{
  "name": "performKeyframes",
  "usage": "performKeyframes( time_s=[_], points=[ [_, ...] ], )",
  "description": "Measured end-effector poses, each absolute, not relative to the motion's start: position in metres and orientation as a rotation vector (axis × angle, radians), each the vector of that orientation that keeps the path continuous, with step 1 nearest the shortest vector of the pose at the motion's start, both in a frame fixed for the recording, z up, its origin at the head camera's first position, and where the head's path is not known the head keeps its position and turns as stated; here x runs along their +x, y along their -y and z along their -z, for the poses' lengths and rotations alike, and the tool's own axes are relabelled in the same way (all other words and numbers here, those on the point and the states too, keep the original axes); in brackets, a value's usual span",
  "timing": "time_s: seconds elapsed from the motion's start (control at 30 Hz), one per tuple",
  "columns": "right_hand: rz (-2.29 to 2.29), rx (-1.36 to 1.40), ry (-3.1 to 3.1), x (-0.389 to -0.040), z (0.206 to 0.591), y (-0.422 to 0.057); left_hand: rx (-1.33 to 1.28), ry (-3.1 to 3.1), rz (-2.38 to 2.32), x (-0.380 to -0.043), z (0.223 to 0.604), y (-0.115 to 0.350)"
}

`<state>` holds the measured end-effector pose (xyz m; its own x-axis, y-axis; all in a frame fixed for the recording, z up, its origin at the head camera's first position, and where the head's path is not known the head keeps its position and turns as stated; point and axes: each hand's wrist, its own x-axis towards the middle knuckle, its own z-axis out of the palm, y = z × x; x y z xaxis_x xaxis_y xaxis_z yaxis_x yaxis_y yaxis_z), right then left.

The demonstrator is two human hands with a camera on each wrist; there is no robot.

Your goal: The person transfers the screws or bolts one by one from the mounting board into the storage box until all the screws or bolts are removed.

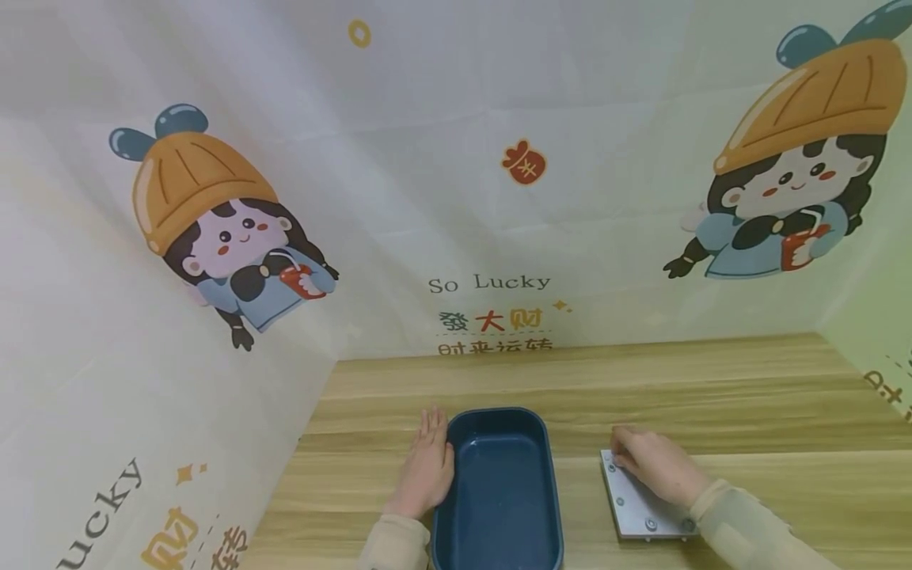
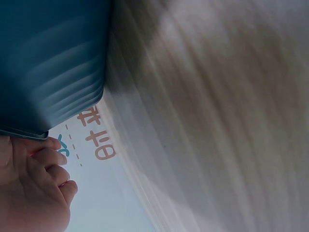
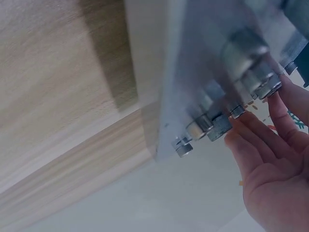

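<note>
A deep blue rectangular tray [image 1: 499, 475] stands on the table. My left hand [image 1: 427, 467] lies along its left side, fingers fairly straight and touching the rim. In the left wrist view the fingers [image 2: 55, 169] show beside the tray's rim, under its ribbed outer wall [image 2: 63, 72]. To the right lies a silver metal plate [image 1: 632, 511] with several bolts standing out of it. My right hand [image 1: 659, 467] is over its far end. The right wrist view has thumb and fingertips pinching a bolt [image 3: 267, 87] on the plate [image 3: 193, 63]; the head view hides this contact.
The wood-grain table [image 1: 784, 404] runs back to a printed cloth backdrop [image 1: 606, 237] with cartoon figures and lettering. Cloth also hangs at the left and right sides. The plate lies to the right of the tray, with tabletop between them.
</note>
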<state>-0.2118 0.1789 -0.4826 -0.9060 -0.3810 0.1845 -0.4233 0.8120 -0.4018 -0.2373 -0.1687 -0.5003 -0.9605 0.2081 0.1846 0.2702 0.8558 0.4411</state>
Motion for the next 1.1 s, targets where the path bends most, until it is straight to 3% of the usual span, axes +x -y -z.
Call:
performKeyframes(
  time_s=[0.3,0.63,1.1],
  points=[
    [-0.67,0.647,2.941,-0.207,0.484,-0.174,-0.351,2.919,0.714,-0.231,0.502,0.171],
    [-0.604,0.821,2.776,-0.216,0.453,-0.163,-0.334,2.902,0.723,-0.234,0.501,0.173],
    [-0.505,1.143,2.563,-0.246,0.429,-0.088,-0.352,2.914,0.713,-0.236,0.498,0.166]
  ],
)
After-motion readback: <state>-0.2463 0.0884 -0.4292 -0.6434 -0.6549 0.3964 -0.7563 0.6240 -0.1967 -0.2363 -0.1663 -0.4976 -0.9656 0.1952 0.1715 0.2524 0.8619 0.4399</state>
